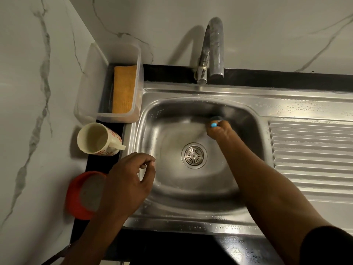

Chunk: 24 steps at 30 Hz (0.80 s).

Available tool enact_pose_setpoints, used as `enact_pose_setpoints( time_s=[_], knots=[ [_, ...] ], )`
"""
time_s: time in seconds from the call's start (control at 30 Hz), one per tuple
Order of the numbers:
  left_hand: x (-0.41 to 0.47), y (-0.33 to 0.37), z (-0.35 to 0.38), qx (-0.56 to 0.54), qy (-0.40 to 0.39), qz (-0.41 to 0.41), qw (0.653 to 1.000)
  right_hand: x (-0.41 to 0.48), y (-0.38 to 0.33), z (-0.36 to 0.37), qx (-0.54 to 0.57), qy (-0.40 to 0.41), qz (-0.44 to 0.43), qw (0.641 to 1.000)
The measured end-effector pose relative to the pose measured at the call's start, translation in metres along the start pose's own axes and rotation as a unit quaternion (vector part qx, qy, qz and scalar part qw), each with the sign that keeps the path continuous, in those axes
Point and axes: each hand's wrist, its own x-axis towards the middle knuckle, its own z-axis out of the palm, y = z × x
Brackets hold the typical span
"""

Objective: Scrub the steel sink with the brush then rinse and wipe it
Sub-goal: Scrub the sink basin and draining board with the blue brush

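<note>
The steel sink fills the middle of the view, wet, with a round drain strainer in its floor. My right hand reaches deep into the basin and is closed around a brush, of which only a blue handle tip and a blurred dark head against the back wall show. My left hand hovers over the sink's left rim, fingers loosely curled, holding nothing. An orange cloth lies folded inside a clear plastic tub at the back left.
A curved steel tap stands behind the basin. A flowered mug lies on its side left of the sink, with an orange bowl nearer me. A ribbed draining board runs off to the right. Marble walls close the back and left.
</note>
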Motion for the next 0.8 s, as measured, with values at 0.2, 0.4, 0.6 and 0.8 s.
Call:
enact_pose_setpoints(
  time_s=[0.2, 0.4, 0.6, 0.8],
  knots=[
    [-0.005, 0.0, -0.008, 0.022, 0.005, -0.012, 1.0, 0.021, -0.029, 0.084, 0.175, -0.059, 0.135, 0.974],
    [-0.017, -0.013, -0.02, 0.008, 0.042, -0.009, 0.999, 0.061, -0.01, 0.158, 0.345, -0.02, 0.296, 0.891],
    [-0.034, -0.01, -0.038, 0.021, 0.073, -0.01, 0.997, 0.053, -0.003, 0.128, 0.373, -0.154, 0.31, 0.861],
    [-0.049, -0.022, -0.057, -0.004, 0.104, -0.025, 0.994, -0.032, -0.022, 0.103, 0.226, -0.206, 0.244, 0.92]
  ],
)
